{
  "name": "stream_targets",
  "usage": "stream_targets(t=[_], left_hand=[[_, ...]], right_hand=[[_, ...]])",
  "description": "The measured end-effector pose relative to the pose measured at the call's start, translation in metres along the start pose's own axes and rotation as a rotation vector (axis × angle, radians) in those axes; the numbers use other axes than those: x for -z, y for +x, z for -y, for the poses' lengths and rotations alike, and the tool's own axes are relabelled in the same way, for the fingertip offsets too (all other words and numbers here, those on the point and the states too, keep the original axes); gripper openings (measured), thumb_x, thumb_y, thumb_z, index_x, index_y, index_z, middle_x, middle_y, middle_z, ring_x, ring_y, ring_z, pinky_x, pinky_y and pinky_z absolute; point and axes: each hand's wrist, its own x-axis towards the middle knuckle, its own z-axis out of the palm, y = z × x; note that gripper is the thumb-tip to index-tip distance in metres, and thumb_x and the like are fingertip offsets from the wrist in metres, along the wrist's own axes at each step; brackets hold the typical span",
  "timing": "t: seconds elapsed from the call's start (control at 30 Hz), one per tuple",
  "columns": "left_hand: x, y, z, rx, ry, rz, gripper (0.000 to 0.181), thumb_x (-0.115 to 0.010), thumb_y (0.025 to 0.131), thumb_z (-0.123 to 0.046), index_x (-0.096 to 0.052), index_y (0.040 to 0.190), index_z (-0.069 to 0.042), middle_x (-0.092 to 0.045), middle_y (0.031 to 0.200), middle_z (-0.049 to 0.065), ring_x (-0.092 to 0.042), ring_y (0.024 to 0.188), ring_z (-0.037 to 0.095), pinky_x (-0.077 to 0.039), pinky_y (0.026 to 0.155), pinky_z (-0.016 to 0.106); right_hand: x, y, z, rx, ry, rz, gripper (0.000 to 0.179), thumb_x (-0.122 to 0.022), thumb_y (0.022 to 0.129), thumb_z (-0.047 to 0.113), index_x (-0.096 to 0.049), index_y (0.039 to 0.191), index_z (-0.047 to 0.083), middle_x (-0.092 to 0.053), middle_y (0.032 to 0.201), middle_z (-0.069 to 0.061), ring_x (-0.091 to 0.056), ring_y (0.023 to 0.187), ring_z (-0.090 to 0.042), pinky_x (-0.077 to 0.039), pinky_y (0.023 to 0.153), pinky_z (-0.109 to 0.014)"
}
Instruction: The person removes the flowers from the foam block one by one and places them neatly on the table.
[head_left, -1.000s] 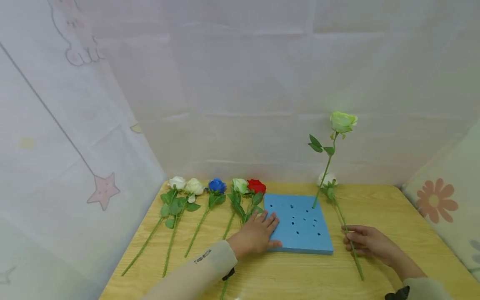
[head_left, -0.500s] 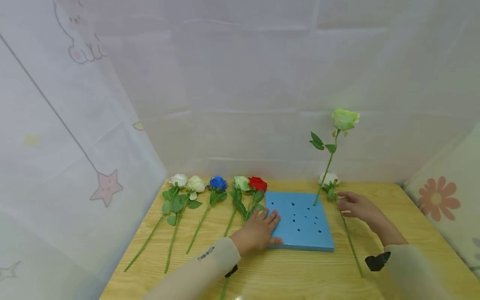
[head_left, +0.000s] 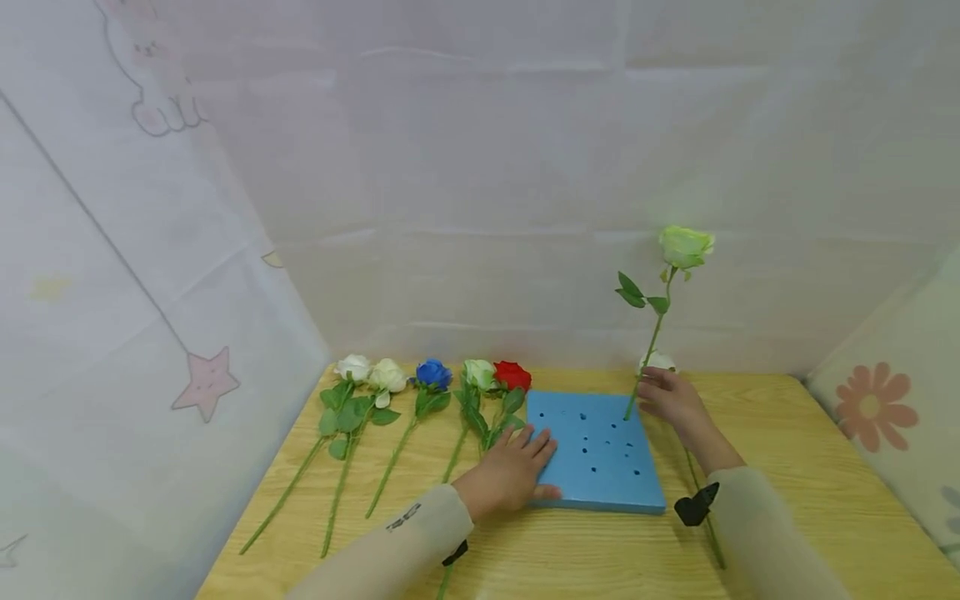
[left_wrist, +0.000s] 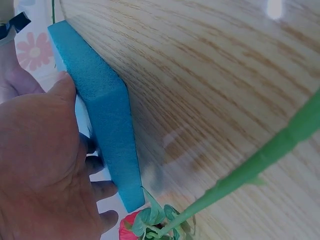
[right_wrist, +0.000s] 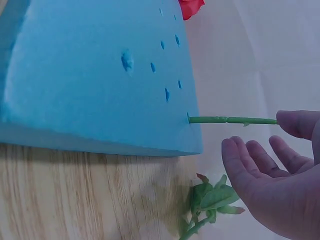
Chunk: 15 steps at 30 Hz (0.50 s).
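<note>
A blue foam board (head_left: 600, 479) dotted with small holes lies on the table. My left hand (head_left: 510, 471) rests on its left edge with fingers spread; the left wrist view shows the thumb (left_wrist: 64, 87) on the edge. One pale green rose (head_left: 686, 247) stands upright, slightly tilted, its stem (right_wrist: 230, 120) in a hole near the board's back right corner. My right hand (head_left: 678, 404) is at the lower part of that stem, thumb against it and the other fingers loosely bent, apart from it. Behind this hand lies a white rose (head_left: 660, 361), its stem partly hidden by the right arm.
Left of the board lie several roses on the wooden table (head_left: 570, 558): a white one (head_left: 352, 367), a cream one (head_left: 387, 377), a blue one (head_left: 432, 374), a pale green one (head_left: 478, 374) and a red one (head_left: 512, 375). White cloth (head_left: 480, 208) hangs behind.
My right hand has let go of the lying white rose's stem and moved up and left to the standing green rose's stem. The left hand stays on the board.
</note>
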Motion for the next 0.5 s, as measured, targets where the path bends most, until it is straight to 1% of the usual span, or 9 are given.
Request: stream_targets(t=[0.07,0.2,0.3,0.33,0.43,0.5], left_hand=[[0.002,-0.001,-0.001,-0.001,0.009,-0.015,0.081,-0.028,0.099,-0.070,-0.021,0.163,-0.021,-0.018,0.169,-0.001,-0.019,0.155,0.025,-0.019,0.124,0.049],[-0.002,0.003,0.000,0.000,0.015,-0.022,0.083,-0.026,0.098,-0.072,-0.020,0.164,-0.022,-0.017,0.169,-0.002,-0.018,0.155,0.024,-0.018,0.125,0.049],[-0.003,0.004,0.001,-0.002,0.002,-0.014,0.083,-0.025,0.097,-0.073,-0.018,0.164,-0.023,-0.016,0.170,-0.003,-0.016,0.156,0.024,-0.018,0.125,0.049],[-0.001,0.003,0.000,-0.004,-0.001,-0.010,0.083,-0.025,0.098,-0.072,-0.018,0.164,-0.023,-0.015,0.170,-0.002,-0.016,0.156,0.024,-0.018,0.125,0.050],[-0.001,0.000,0.000,-0.005,-0.014,-0.003,0.082,-0.025,0.098,-0.072,-0.018,0.164,-0.023,-0.015,0.170,-0.003,-0.016,0.156,0.024,-0.018,0.125,0.050],[-0.002,0.000,0.001,-0.004,-0.013,-0.003,0.082,-0.024,0.098,-0.072,-0.017,0.164,-0.023,-0.014,0.170,-0.003,-0.015,0.156,0.024,-0.017,0.125,0.050]], right_hand=[[0.000,0.001,0.001,0.003,0.017,-0.002,0.063,-0.050,0.109,0.018,-0.019,0.159,-0.003,-0.030,0.156,-0.031,-0.038,0.141,-0.045,-0.039,0.113,-0.055],[0.001,0.001,0.001,0.026,0.025,0.009,0.061,-0.050,0.109,0.020,-0.022,0.159,-0.002,-0.033,0.157,-0.028,-0.040,0.141,-0.043,-0.039,0.113,-0.054],[-0.001,0.001,-0.003,0.053,0.026,0.001,0.055,-0.050,0.109,0.020,-0.032,0.156,-0.001,-0.040,0.154,-0.026,-0.048,0.136,-0.038,-0.041,0.111,-0.052],[-0.001,0.002,-0.004,0.061,0.024,-0.001,0.053,-0.051,0.109,0.021,-0.035,0.154,-0.001,-0.043,0.152,-0.025,-0.051,0.134,-0.036,-0.043,0.110,-0.051],[-0.004,0.005,-0.008,0.071,0.025,-0.018,0.047,-0.052,0.108,0.023,-0.044,0.148,-0.001,-0.052,0.142,-0.021,-0.060,0.125,-0.027,-0.046,0.108,-0.049],[-0.005,0.007,-0.009,0.067,0.033,-0.031,0.043,-0.053,0.108,0.022,-0.048,0.144,-0.001,-0.057,0.136,-0.016,-0.063,0.121,-0.024,-0.047,0.107,-0.049]])
